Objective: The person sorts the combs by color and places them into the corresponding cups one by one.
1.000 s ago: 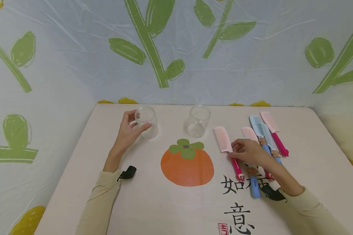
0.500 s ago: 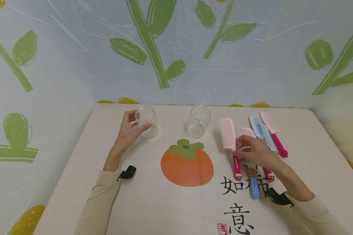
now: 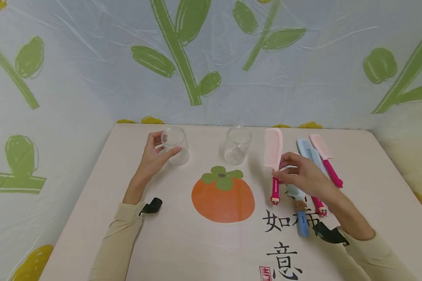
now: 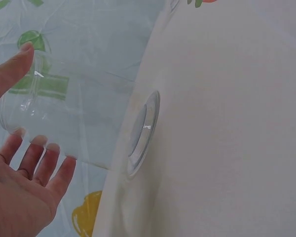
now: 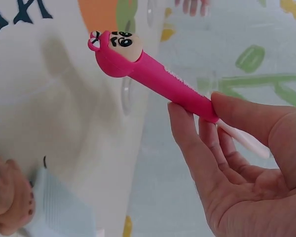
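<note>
My right hand (image 3: 302, 173) pinches a pink comb (image 3: 273, 148) with a magenta handle between thumb and fingers, raised over the table with its teeth end up. In the right wrist view the handle (image 5: 170, 84) ends in a small cartoon face. Fingers and thumb of my left hand (image 3: 156, 158) wrap the side of a clear glass cup (image 3: 177, 150), which stands upright on the table. The left wrist view shows the thumb and fingertips on opposite sides of the glass wall (image 4: 79, 108). A second clear glass cup (image 3: 236, 146) stands between the two hands.
Right of the held comb lie several more combs: a blue one (image 3: 302, 222) in front, partly hidden pink and blue ones behind my right hand, and a pink one (image 3: 330, 164) farthest right. The tabletop (image 3: 197, 249) carries a printed persimmon and characters; a patterned sheet hangs behind.
My right hand has lifted the pink comb off the table and swung it more upright, raising it toward the back. The left hand and both glass cups have stayed put.
</note>
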Demonstrator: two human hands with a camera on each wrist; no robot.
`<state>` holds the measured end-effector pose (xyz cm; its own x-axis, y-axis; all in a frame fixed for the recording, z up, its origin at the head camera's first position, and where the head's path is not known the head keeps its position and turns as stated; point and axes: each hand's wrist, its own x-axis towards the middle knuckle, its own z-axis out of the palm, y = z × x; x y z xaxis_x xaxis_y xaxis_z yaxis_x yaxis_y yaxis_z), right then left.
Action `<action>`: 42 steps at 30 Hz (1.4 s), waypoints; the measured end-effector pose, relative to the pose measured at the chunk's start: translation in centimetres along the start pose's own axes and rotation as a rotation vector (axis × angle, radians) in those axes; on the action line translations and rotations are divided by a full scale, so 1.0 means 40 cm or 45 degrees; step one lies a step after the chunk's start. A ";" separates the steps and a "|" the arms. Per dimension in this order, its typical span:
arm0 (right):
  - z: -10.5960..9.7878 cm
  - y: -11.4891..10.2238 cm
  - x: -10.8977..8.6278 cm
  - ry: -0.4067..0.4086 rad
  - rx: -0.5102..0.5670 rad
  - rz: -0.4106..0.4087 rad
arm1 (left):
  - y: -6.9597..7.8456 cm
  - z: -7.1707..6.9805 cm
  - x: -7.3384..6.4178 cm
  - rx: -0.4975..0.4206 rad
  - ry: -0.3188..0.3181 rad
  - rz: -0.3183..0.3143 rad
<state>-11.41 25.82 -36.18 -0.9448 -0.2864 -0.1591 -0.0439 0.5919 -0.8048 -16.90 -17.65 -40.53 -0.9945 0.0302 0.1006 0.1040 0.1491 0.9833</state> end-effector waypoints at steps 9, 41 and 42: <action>0.009 -0.051 0.017 0.050 -0.011 -0.059 | 0.023 0.007 -0.013 -0.012 0.001 -0.039; 0.096 -0.196 0.119 0.218 0.413 -0.268 | 0.026 0.013 -0.014 0.000 0.010 -0.053; 0.099 -0.199 0.122 0.219 0.445 -0.284 | 0.027 0.013 -0.014 0.001 0.009 -0.051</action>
<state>-14.40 16.73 -32.79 -0.9662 -0.2312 0.1138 -0.1683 0.2316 -0.9582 -16.24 -16.99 -39.61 -0.9979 0.0172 0.0623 0.0642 0.1508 0.9865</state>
